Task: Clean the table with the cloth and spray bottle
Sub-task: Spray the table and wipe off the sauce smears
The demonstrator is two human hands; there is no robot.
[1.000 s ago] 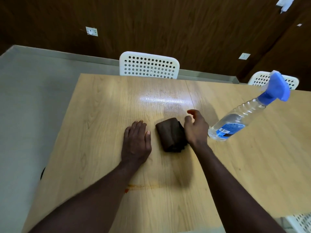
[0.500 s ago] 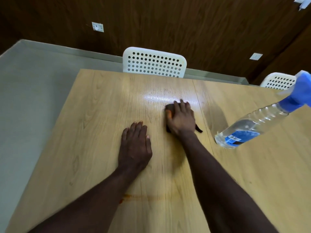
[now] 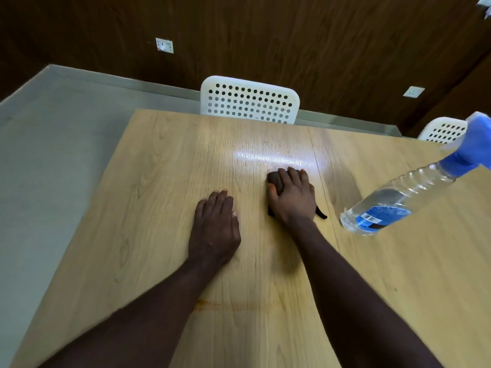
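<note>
My right hand [image 3: 292,197] lies flat on the dark cloth [image 3: 274,179], fingers straight and pressing it to the bench [image 3: 159,181], nothing curled round it; the cloth sits mid-bench, just this side of a bright glare patch, with one corner poking out to the right of my wrist; my left hand [image 3: 215,224] rests palm down and relaxed, near on the left, holding nothing; the spray bottle [image 3: 398,205] stands at the right, near the wiping hand but apart from it. The risk I see: a wide stroke to the right could catch the bottle's base and tip it; with only palm pressure the cloth may bunch or slide out; the orange streak [image 3: 233,304] near me, between my forearms, could be missed.
</note>
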